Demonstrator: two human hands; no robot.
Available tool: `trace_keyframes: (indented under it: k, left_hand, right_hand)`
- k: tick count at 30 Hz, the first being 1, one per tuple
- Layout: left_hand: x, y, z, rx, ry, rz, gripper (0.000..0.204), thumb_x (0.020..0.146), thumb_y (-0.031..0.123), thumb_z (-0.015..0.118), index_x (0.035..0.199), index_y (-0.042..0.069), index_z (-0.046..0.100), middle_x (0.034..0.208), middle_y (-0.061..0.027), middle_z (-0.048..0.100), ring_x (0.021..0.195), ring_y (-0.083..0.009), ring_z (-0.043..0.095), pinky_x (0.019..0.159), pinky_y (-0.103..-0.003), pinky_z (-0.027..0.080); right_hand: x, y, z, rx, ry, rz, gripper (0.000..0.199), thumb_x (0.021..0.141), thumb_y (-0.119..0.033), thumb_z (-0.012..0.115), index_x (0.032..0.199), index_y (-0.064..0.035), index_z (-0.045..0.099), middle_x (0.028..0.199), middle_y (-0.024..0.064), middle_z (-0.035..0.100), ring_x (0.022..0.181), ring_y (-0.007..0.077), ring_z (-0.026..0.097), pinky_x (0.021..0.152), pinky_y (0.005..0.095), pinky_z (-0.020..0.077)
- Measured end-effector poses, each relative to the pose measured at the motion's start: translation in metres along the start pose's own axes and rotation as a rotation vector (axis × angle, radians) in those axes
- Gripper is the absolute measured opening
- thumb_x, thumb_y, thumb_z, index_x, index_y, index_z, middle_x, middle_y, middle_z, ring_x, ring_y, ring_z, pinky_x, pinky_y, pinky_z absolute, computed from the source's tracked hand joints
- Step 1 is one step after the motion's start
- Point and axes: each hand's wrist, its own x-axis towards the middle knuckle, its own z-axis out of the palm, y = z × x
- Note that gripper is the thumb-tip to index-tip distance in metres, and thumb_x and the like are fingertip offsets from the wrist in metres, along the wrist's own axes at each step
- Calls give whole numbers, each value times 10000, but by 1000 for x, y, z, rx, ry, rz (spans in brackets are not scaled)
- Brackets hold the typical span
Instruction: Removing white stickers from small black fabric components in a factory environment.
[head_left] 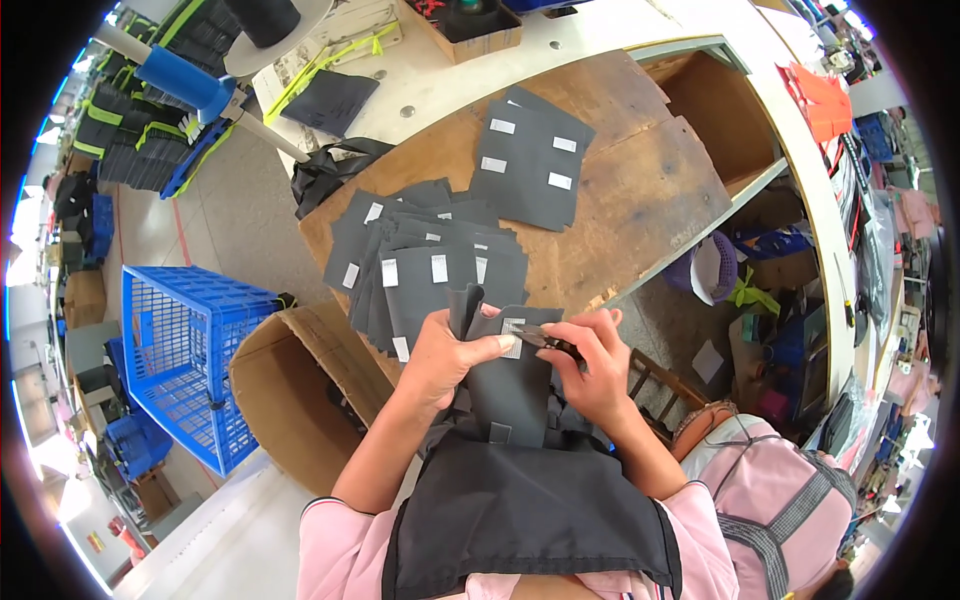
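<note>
My left hand point(447, 356) grips a dark grey fabric panel point(508, 395), partly folded over, with its thumb beside a white patch point(513, 336) on the cloth. In my right hand point(597, 368) is a small pair of dark thread snips point(540, 337), their tips against that patch. Just beyond my left hand lies a loose pile of similar grey panels point(430, 265) with white patches. Farther off, a few more panels point(533, 160) lie stacked on the wooden board. The fingers behind the cloth are mostly hidden.
A brown wooden board point(640, 150) bears the panels. To the left stand a blue plastic basket point(190, 350) and an open cardboard box point(300, 390). At right are an open compartment point(715, 110) and a purple bin point(700, 268). A person in pink point(770, 480) is close at lower right.
</note>
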Motion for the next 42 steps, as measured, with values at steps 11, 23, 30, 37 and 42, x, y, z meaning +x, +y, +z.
trace_keyframes:
  k: [11,23,30,37,42]
  left_hand:
    - [22,-1,-24,108,209,206,370,662,54,729,987,17,555,866,-73,593,740,-138,580,676,-268,476]
    - [64,-38,-59,1458,807,536,875,642,37,707,1377,125,241,1435,-175,116,1296,-356,186,1005,-491,190]
    - [67,-4,-20,1238,661,859,848,634,10,686,1363,106,263,1423,-203,138,1290,-386,183,1020,-480,190]
    - [71,13,22,1037,259,1062,845,653,21,698,1362,53,239,1421,-201,167,1311,-356,188,1056,-451,184]
    - [79,37,59,887,-17,1101,918,643,134,750,1378,18,214,1433,-185,178,1333,-299,186,1063,-390,200]
  right_hand:
    - [18,79,27,154,61,440,333,678,-89,728,971,-68,570,782,55,488,618,161,483,588,303,455]
    - [100,192,81,-350,54,764,446,688,-258,731,1034,-79,513,918,100,631,859,293,597,758,388,458]
    - [106,200,80,-220,63,971,218,710,-236,701,809,-72,599,904,120,629,876,330,594,718,409,460]
    - [81,161,18,-143,225,358,135,677,-113,656,763,-65,565,706,122,590,689,310,594,603,387,463]
    - [51,68,-69,-33,-213,138,121,677,-90,603,780,-76,542,706,116,581,681,323,573,572,380,443]
